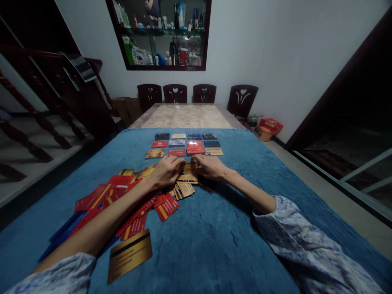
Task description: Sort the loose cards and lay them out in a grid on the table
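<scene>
My left hand and my right hand face each other over the cloth, fingers bent around the two ends of some gold plastic cards. How many cards they grip is not clear. Just below them lie more yellow-and-black cards and a dark card, partly hidden. Under and beside my left forearm spreads a loose heap of red cards, with blue cards at its left edge and gold ones at its top. A single gold card rests nearest to me.
Beyond my hands, small card stacks stand in three rows, among them a red stack and a gold stack. A blue cloth covers the near part of the marble-patterned table. Dark chairs line the far end.
</scene>
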Demonstrator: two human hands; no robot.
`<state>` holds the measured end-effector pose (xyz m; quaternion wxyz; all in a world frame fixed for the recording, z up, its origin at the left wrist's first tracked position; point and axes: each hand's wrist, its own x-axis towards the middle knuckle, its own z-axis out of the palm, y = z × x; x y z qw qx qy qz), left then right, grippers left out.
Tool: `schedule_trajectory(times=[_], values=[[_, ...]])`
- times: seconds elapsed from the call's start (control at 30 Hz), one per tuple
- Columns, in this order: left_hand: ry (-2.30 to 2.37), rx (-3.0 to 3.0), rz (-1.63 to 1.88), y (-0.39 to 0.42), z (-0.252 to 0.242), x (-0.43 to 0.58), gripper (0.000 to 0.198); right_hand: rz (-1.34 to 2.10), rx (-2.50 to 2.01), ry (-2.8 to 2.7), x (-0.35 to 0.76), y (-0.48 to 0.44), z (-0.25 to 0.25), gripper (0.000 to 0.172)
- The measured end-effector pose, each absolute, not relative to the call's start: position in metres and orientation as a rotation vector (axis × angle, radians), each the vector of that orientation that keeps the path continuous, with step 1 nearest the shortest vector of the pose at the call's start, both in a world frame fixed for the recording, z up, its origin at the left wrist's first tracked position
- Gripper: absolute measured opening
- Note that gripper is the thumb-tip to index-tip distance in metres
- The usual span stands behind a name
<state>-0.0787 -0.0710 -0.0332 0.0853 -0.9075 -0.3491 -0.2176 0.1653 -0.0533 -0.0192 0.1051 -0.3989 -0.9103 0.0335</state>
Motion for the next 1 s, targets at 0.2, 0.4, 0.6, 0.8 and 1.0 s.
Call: schedule_trajectory(times=[0.2, 0.4, 0.6, 0.8, 1.0], values=[[-1.081, -2.674, -0.609, -0.068, -0.036, -0.08, 0.039, 0.143, -1.21, -2.636, 0.166, -0.057, -0.025, 0.049], [-1.133, -2.699, -0.634, -0.069, -0.037, -0.08, 0.04, 0.126, -1.248, -2.618, 0.164, -0.059, -0.026, 0.046], [-1.185, -2.738, -0.745, -0.068, -0.041, -0.077, 0.043, 0.192, -1.282, -2.559, 0.162, -0.06, -0.027, 0.045], [-1.188, -2.743, -0.773, -0.068, -0.042, -0.075, 0.041, 0.266, -1.162, -2.538, 0.165, -0.054, -0.031, 0.044], [-1.247, -2.755, -0.777, -0.071, -0.038, -0.072, 0.04, 0.285, -1.054, -2.547, 0.17, -0.052, -0.029, 0.053]])
